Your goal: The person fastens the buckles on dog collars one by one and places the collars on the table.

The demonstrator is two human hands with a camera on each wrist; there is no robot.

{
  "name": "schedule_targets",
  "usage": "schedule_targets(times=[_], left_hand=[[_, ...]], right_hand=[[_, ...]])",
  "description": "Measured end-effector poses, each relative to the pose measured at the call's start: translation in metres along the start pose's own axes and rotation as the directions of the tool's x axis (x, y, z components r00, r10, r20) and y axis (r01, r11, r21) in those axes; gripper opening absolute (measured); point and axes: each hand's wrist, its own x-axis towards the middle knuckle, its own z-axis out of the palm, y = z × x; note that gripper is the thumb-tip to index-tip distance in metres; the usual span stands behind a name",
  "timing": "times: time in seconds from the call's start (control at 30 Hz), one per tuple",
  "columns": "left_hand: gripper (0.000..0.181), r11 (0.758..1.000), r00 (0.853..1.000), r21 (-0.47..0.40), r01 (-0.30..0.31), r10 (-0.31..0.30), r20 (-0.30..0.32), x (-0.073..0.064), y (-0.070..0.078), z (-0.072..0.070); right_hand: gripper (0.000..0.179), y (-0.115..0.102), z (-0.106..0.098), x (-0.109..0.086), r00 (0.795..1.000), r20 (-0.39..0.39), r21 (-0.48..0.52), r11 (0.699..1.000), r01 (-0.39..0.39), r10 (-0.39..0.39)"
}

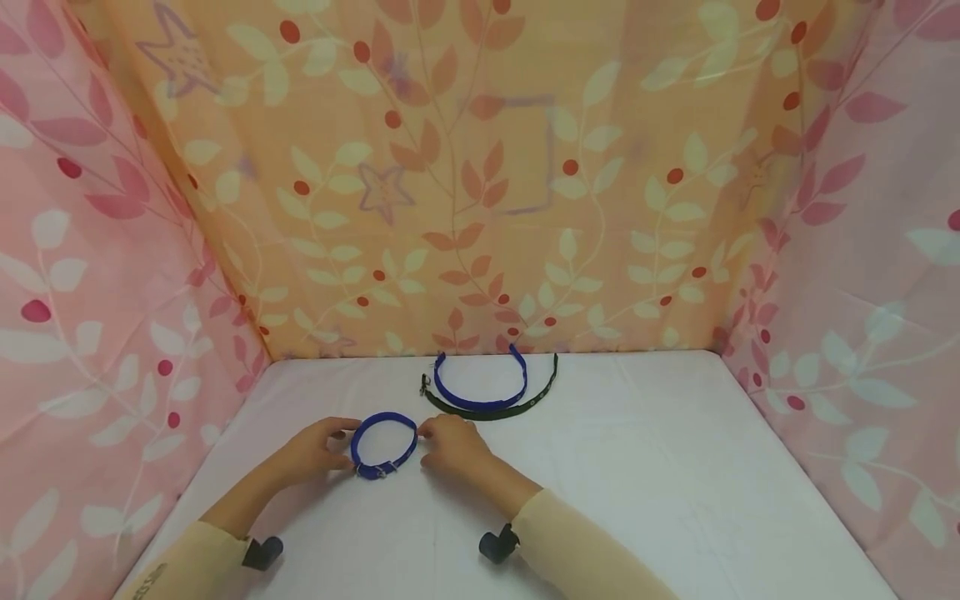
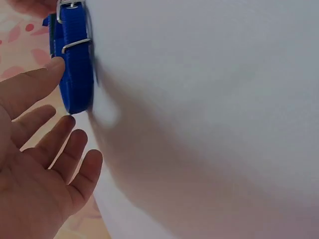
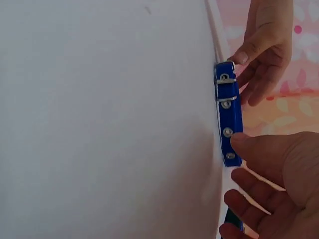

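A blue buckled collar [image 1: 377, 472] stands on its edge as a closed ring on the white table, its metal buckle towards me. At its left side is my left hand [image 1: 311, 450]; the thumb is right at the strap [image 2: 77, 84] in the left wrist view, the other fingers loosely bent. My right hand [image 1: 456, 446] is at the ring's right side. In the right wrist view its thumb touches the strap [image 3: 228, 118] near the metal eyelets, and its fingers are spread and relaxed.
Behind the ring, another blue collar [image 1: 480, 406] lies unfastened in a curve, and a dark green collar [image 1: 487, 416] curves along its near side. The white table [image 1: 637, 483] is bounded by pink patterned cloth [image 1: 862, 333] at the sides and an orange patterned cloth [image 1: 637, 250] at the back.
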Motion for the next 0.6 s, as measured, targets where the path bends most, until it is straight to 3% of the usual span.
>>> schedule_targets(times=[0.23,0.47,0.6], left_hand=[[0.055,0.997,0.996,0.027,-0.076,0.078,-0.042,0.005,0.009,-0.004],[0.052,0.987,0.986,0.037,-0.155,0.157,-0.048,0.014,0.025,-0.002],[0.050,0.983,0.982,0.060,-0.173,0.177,-0.065,0.022,0.035,0.001]], right_hand=[[0.036,0.019,-0.015,-0.018,0.996,0.031,0.079,0.994,0.079,-0.081],[0.034,0.037,-0.039,-0.035,0.992,0.010,0.070,0.990,0.123,-0.124],[0.033,0.052,-0.057,-0.043,0.981,-0.032,0.016,0.981,0.191,-0.191]])
